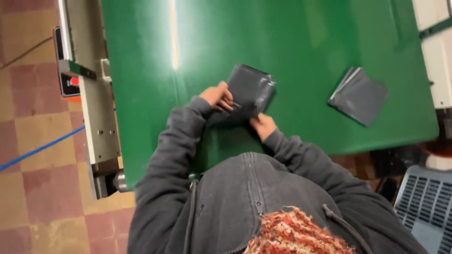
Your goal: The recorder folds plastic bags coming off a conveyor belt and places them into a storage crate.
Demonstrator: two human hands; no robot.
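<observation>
On the green belt (292, 42) above a checkered floor (33, 141), my left hand (216, 96) and right hand (263, 126) both grip one grey bag (250, 89), half handled, while another grey bag (359, 95) waits untouched, well apart.

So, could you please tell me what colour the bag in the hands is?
Dark grey; the bag shows best in the head view, on the green table.

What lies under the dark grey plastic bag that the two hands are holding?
Under the dark grey plastic bag lies the smooth green table surface. The left hand and right hand grip its near edge. What is inside the bag cannot be seen.
</observation>
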